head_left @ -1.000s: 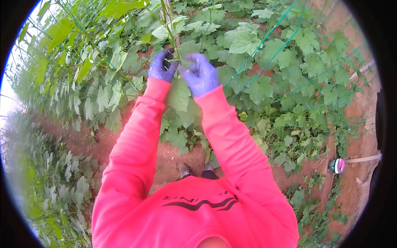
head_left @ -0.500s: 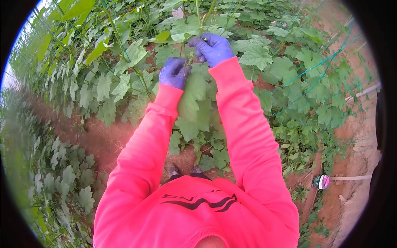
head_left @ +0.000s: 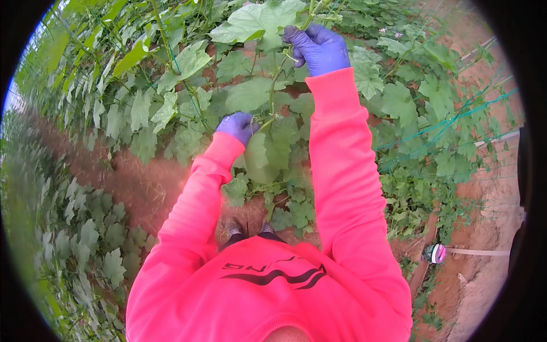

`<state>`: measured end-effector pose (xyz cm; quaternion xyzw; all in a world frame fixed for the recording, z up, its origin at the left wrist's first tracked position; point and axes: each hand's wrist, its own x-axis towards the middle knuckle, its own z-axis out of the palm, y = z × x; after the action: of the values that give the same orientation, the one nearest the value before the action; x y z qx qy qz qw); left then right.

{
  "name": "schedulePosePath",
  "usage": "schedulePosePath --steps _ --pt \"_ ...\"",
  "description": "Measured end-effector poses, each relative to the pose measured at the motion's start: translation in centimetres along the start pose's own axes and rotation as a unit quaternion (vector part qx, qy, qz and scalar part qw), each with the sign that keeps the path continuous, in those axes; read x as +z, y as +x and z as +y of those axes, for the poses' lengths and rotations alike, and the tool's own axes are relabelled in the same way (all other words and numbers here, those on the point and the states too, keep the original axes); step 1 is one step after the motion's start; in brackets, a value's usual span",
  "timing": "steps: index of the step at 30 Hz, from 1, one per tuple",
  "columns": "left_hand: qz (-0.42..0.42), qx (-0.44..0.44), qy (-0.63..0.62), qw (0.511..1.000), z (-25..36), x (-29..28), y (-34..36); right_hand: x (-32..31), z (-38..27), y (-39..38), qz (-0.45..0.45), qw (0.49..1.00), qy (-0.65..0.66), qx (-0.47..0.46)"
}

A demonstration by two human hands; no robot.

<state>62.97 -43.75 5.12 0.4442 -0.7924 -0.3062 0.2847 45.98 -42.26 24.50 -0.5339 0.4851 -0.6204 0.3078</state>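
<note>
My right hand (head_left: 326,51), in a purple glove, is raised with its fingers closed round the upper stem of a climbing vine (head_left: 274,86). A broad lobed leaf (head_left: 261,21) spreads just left of these fingers, and a thin curled tendril hangs below them. Lower and to the left, my left hand (head_left: 236,126), also gloved in purple, is closed at the vine's lower part. A thin pale green stalk (head_left: 266,123) runs from its fingertips to the vine; the fingers partly hide it. Large leaves (head_left: 279,145) hang just beside that hand.
Dense leafy vines fill the far side, some along green twine (head_left: 173,60). Teal netting cords (head_left: 450,121) cross at right. Another leafy row (head_left: 91,251) stands at left beyond reddish soil (head_left: 151,185). A small round pink-and-dark object (head_left: 436,253) lies at lower right by a pale strip.
My hands have moved apart: the right went up and a little right along the vine, the left went down. More of the stem between them now shows.
</note>
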Motion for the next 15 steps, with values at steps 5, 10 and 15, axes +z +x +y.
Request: schedulePosePath --steps 5,10,15 --pt "0.080 0.020 -0.232 0.969 2.1 -3.5 3.9 0.5 0.4 -0.6 -0.050 0.999 0.013 0.016" --pt "-0.043 0.026 -0.445 0.894 6.3 -3.1 4.7 1.0 0.7 -1.2 -0.061 0.997 0.002 0.044" --pt "0.113 0.014 -0.165 0.980 4.0 -1.8 3.2 -0.5 2.0 -1.3 -0.075 0.997 -0.024 0.016"
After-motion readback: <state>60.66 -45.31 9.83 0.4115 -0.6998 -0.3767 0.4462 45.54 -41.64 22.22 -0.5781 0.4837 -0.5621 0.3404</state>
